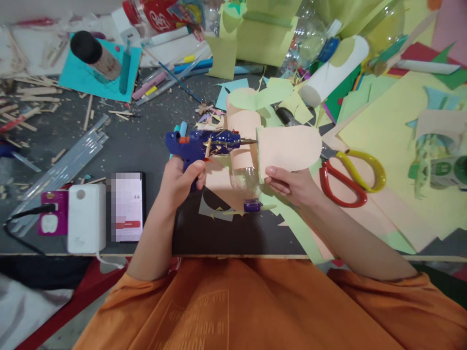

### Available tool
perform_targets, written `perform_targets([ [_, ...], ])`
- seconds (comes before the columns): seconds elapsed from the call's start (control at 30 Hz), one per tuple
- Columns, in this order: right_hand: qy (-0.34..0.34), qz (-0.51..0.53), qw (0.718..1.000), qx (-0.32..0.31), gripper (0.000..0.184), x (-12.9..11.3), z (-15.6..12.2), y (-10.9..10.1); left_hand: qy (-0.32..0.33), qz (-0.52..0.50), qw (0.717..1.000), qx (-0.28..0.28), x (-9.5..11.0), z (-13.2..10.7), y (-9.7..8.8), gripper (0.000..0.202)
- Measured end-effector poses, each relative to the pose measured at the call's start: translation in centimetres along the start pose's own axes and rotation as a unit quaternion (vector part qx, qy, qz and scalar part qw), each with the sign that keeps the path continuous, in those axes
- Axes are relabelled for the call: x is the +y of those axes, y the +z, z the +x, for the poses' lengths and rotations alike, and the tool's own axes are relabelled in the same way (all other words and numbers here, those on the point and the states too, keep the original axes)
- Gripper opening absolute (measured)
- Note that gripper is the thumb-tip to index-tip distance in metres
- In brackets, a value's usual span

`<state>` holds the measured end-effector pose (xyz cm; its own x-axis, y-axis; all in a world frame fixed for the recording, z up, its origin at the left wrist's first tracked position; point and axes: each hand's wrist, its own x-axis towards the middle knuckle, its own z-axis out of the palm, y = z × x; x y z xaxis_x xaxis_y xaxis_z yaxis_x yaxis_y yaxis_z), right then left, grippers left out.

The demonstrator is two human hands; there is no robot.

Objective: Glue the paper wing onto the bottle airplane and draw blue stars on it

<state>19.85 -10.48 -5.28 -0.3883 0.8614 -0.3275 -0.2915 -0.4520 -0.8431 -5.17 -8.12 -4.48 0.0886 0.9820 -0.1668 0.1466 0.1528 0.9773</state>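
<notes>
Peach card (290, 148) is above the middle of the worktop (233, 240); I pinch its near left corner in my right hand (293, 185), presumably to leave the left edge exposed to the glue gun (197, 145) grasped in my left hand (182, 182).

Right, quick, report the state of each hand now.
Left hand: closed around the grip of the blue hot glue gun.
Right hand: closed, pinching the peach paper piece near its lower left corner.
</notes>
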Motion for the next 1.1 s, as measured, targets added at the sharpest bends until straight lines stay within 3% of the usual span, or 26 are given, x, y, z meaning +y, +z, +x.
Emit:
perform_targets([
  [1.1, 0.003, -0.008, 1.000, -0.019, 0.048, -0.27, 0.01, 0.08, 0.032, -0.047, 0.998, 0.033, -0.57, 0.16, 0.16, 0.038],
])
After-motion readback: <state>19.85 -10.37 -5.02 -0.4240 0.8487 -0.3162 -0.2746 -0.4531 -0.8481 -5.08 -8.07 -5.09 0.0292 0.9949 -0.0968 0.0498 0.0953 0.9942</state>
